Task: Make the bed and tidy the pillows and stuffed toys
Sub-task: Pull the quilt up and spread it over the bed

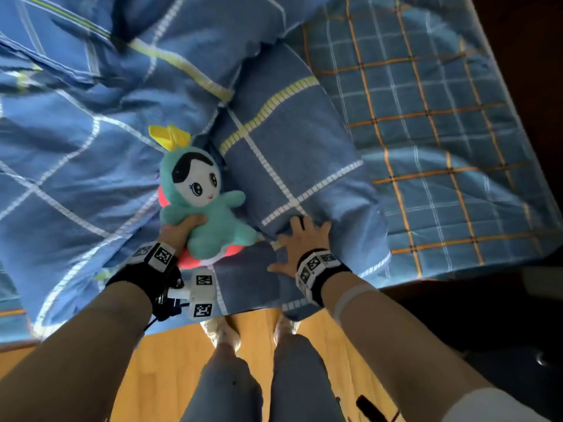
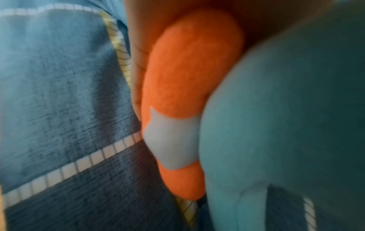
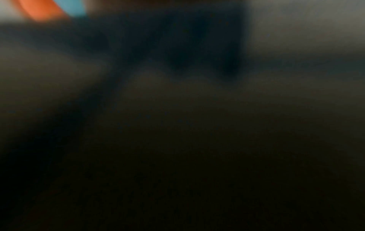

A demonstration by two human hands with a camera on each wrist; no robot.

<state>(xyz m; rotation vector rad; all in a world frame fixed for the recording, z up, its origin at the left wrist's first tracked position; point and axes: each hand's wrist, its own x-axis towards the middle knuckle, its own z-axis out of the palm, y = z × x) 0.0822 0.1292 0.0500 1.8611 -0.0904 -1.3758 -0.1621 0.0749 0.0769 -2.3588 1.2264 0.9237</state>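
Gripping the teal stuffed toy (image 1: 203, 205) at its side with the left hand (image 1: 182, 228), fingers mostly hidden behind it, over the rumpled quilt (image 1: 76, 153). Pressing the right hand (image 1: 300, 239), fingers spread flat, on the pillow (image 1: 292, 153). Right wrist view showing only dark blur.

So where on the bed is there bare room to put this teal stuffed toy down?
The orange-checked sheet is bare between the pillow and the bed's far edge. Around the toy it's crowded: rumpled duvet, pillow, both hands.
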